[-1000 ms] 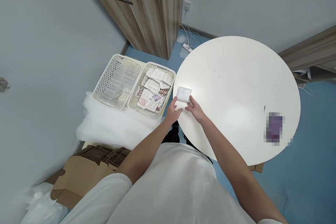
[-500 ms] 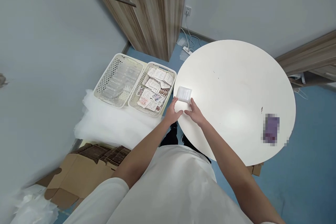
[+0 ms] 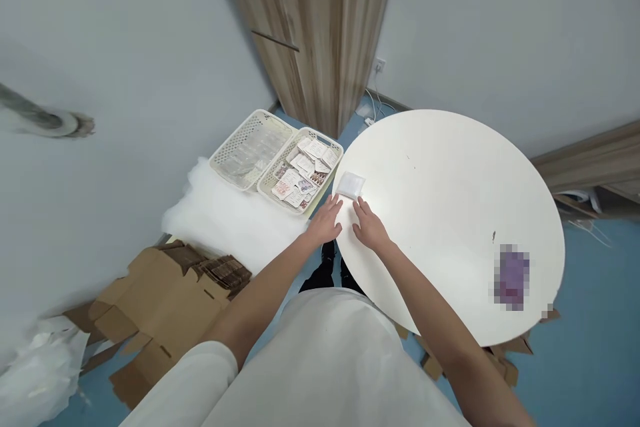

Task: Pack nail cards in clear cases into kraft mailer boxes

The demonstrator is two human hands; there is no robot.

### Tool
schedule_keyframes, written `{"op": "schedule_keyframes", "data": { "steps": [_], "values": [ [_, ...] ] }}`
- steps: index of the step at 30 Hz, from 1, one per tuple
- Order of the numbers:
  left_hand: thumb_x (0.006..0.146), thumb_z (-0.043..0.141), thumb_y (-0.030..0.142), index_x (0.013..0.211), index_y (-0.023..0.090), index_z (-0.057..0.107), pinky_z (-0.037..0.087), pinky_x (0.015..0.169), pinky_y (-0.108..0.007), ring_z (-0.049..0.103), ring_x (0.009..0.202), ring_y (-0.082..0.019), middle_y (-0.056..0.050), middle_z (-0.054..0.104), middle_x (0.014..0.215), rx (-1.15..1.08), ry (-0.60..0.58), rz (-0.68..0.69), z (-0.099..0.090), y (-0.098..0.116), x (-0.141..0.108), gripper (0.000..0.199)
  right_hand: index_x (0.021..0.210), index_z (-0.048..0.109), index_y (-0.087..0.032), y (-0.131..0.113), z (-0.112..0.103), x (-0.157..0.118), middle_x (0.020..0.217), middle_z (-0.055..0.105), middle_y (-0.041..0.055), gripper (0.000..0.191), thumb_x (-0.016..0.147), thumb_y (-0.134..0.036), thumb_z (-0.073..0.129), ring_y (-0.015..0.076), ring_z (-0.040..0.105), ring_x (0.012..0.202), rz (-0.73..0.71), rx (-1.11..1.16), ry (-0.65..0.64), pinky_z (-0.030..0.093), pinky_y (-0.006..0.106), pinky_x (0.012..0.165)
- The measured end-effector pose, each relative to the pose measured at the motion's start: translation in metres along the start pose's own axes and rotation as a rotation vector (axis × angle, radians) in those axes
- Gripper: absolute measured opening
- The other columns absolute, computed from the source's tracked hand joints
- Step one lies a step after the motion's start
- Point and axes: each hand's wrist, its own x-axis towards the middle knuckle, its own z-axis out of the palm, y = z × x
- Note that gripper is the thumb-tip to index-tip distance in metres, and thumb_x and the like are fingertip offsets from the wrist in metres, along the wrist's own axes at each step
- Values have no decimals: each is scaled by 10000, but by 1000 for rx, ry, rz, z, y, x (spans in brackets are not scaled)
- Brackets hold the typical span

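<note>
A small white, square-looking packet (image 3: pixel 351 183) lies flat near the left edge of the round white table (image 3: pixel 450 227). My left hand (image 3: pixel 325 221) is at its near left corner, fingers stretched forward and thumb apart. By the near right corner, my right hand (image 3: pixel 370 223) has its fingers extended too, with its fingertips close to the packet's edge. Whether the fingertips touch the packet cannot be made out. Neither hand grips anything.
Left of the table, one white basket (image 3: pixel 273 185) holds printed cards and another basket (image 3: pixel 217 163) holds clear plastic pieces. White foam-like sheeting (image 3: pixel 225 220), flattened cardboard boxes (image 3: pixel 165 300) and a plastic bag (image 3: pixel 43 373) lie nearer. A blurred-out purple item (image 3: pixel 513 273) rests on the table's right side.
The camera has tilted, so more of the cabinet shows. My hands have moved from the packet's sides to its near edge, their fingers straighter. The packet stays on the table.
</note>
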Motion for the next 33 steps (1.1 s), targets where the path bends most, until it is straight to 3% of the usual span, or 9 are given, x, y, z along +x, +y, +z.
{"op": "schedule_keyframes", "data": {
  "steps": [6,13,19,22,27,30,33],
  "values": [
    [774,466,244,1228,220,447,367,970,-363,447,1163,-224,-58,501,1252,-22,54,-178,-4,24,-70,456,1273,382,-240,-8,-4,-29,1291,446,57,469,804,-233,379,233,426,1168,-164,-35,2,370,425,954],
    [796,455,311,1149,251,531,465,817,-310,575,979,-214,-49,591,1124,-106,195,-336,-3,28,-143,366,1099,549,-265,-24,12,-42,1069,597,44,337,819,-296,365,219,577,899,-237,-14,-53,453,377,778],
    [796,451,293,1106,244,558,455,815,-308,591,919,-199,-50,612,1071,-59,370,-341,-21,29,-184,331,1240,405,-231,-66,24,-40,750,632,20,448,819,-383,377,187,581,645,-290,-65,-126,444,325,636],
    [787,460,273,1093,232,561,433,853,-319,570,962,-202,-49,610,1074,14,444,-351,-35,23,-210,325,1249,387,-222,-93,43,-37,681,610,7,467,816,-396,381,190,573,612,-367,-92,-204,433,319,614],
    [768,473,249,1079,212,564,434,827,-316,561,965,-216,-70,614,1047,109,470,-421,-66,-1,-264,327,1241,393,-234,-144,96,-33,892,623,42,452,795,-299,432,182,583,697,-527,-221,-358,428,309,652],
    [767,472,280,1068,214,560,427,815,-337,558,965,-236,-79,611,1042,210,438,-472,-85,-17,-293,320,1238,402,-220,-180,130,-32,1002,586,74,450,792,-253,448,192,572,836,-603,-343,-394,416,292,698],
    [764,470,366,1077,207,537,435,775,-350,561,952,-258,-88,606,1040,344,351,-606,-98,-30,-318,357,1214,422,-206,-216,159,-33,1060,547,84,420,799,-258,459,201,539,946,-616,-467,-389,401,277,729]
  ]
}}
